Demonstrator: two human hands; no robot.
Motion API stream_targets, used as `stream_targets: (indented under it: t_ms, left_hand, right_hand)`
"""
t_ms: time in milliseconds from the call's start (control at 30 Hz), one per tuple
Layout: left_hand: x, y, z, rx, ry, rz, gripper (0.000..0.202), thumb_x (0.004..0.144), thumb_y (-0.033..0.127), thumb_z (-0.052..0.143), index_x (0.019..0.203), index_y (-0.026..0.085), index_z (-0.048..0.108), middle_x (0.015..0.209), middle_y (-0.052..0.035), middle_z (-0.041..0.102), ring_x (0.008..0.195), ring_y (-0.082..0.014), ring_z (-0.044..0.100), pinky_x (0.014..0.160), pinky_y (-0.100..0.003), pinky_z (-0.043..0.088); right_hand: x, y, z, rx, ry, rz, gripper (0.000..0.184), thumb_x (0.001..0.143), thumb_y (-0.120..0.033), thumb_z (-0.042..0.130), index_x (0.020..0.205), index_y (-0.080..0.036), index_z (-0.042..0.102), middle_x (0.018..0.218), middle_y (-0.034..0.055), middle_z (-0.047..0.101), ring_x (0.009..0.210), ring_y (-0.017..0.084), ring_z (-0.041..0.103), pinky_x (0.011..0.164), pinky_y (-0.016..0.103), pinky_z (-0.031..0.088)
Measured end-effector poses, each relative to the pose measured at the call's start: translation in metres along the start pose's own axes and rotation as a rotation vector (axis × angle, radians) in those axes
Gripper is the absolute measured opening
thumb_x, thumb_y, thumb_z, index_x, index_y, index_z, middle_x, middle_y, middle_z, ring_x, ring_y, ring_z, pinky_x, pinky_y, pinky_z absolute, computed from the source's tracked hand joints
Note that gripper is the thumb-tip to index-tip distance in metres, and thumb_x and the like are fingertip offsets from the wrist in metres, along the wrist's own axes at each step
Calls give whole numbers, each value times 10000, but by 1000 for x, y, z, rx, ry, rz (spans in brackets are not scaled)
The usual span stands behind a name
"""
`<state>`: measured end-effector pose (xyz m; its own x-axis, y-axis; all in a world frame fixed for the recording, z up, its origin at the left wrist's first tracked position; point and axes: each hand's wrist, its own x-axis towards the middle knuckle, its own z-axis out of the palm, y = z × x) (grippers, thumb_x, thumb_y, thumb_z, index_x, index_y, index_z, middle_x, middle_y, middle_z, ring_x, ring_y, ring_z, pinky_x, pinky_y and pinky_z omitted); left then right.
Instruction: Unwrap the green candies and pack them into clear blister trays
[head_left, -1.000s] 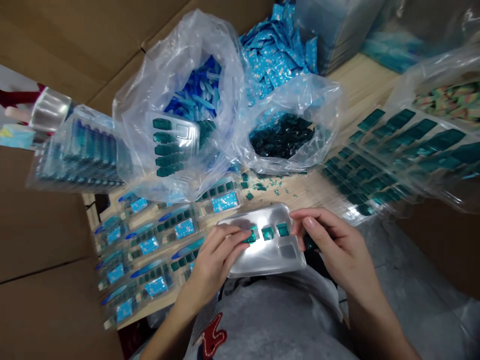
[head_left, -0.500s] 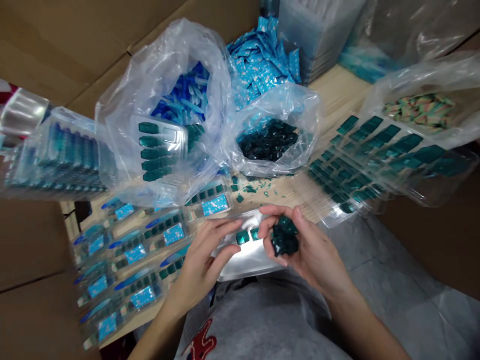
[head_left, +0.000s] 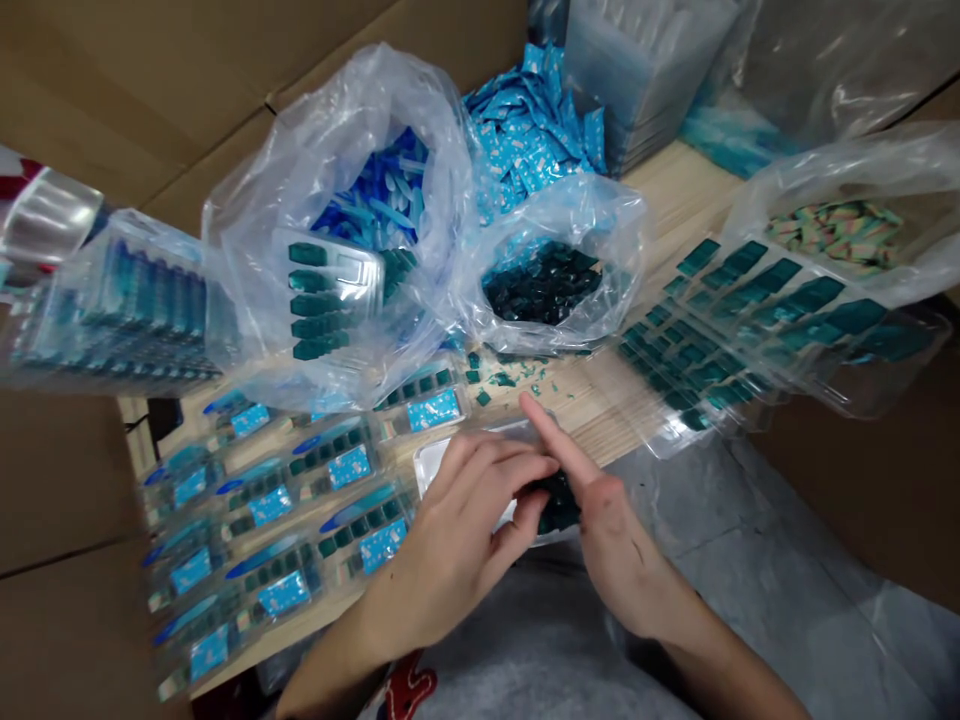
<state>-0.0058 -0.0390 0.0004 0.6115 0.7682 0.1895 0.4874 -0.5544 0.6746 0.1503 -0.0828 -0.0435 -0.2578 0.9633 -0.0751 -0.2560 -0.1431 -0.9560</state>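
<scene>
A clear plastic tray [head_left: 433,458] lies at the table's near edge, mostly covered by both hands. My right hand [head_left: 611,540] cups a clump of dark teal pieces [head_left: 559,498], its forefinger stretched out toward the table. My left hand [head_left: 465,530] lies over the tray with its fingers curled, the fingertips reaching into the clump in my right palm. Whether the left fingers have taken hold of a piece is hidden.
A clear bag of dark teal pieces [head_left: 544,280] stands open behind the tray. A bigger bag [head_left: 360,200] holds blue parts and a filled tray. Several packed trays [head_left: 300,500] lie at left, stacked trays [head_left: 750,310] at right, blue sachets [head_left: 532,120] behind. Loose pieces [head_left: 510,378] dot the table.
My left hand has slid right across the tray to meet my right hand. The right hand has dropped lower with the teal clump, and its forefinger has straightened.
</scene>
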Motion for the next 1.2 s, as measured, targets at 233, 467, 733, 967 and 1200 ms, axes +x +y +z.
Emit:
stream_targets:
  t_ms: [233,467,733,967,1200]
  left_hand:
    - [-8,-8,5,-192,188,25,424,848,-31,559,1182,227,515,1039,-28,645,963,-174,585,862,-354,517]
    - [-14,-15,4,-449,380,-36,408,814,-73,533,1091,226,519,924,8,607,900,-137,620,805,-294,544]
    - [-29,-19,1,-388,185,-157,194,904,97,592,1057,215,600,1014,-45,623,962,-157,622,850,-273,521]
    - [-48,-30,-23,-262,288,-256,139,915,77,527,924,210,568,896,-37,618,843,-159,633,710,-261,541]
    - [-57,-42,-25,415,77,-137,164,900,40,507,940,198,523,994,-85,668,896,-214,647,770,-357,531]
  right_hand:
    - [9,-11,4,-72,108,78,392,982,-455,487,1360,-354,520,1072,12,688,930,165,681,818,291,558]
    - [18,-22,5,-159,194,55,109,840,-179,621,910,-251,663,739,-46,637,565,92,531,491,213,414]
    - [23,-18,10,-123,183,73,101,839,-170,589,839,-245,657,555,-83,519,486,90,469,478,229,376]
    - [23,-15,3,-98,225,159,64,870,-273,627,886,-246,682,649,-36,590,549,115,543,516,240,443]
    - [22,-10,-3,-115,251,107,74,891,-267,626,936,-261,685,677,-34,610,558,113,548,533,244,444]
